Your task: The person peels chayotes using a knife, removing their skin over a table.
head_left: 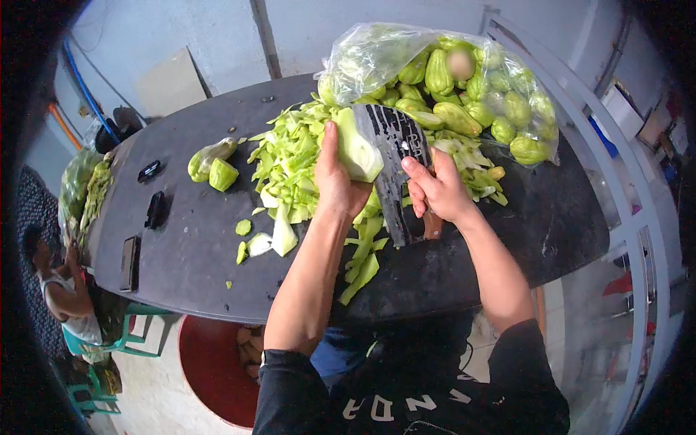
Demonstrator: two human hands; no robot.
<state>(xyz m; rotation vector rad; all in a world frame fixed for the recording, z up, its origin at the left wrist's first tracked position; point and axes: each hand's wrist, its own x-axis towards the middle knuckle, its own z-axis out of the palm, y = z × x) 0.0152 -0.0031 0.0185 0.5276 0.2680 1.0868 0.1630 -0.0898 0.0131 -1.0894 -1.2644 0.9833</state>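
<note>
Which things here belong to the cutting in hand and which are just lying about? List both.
In use: left hand holding a peeled chayote; right hand gripping the cleaver; peel pile; bag of chayotes.

Lying about: three black objects; red tub; green stool.

Cleaver (pixel 395 156) handle mostly hidden inside right hand (pixel 438 192); one item inside plastic bag (pixel 377 54) blurred; far-left bag (pixel 76 185) contents indistinct; red basin (pixel 210 366) partly hidden under near table (pixel 188 261) edge
</note>
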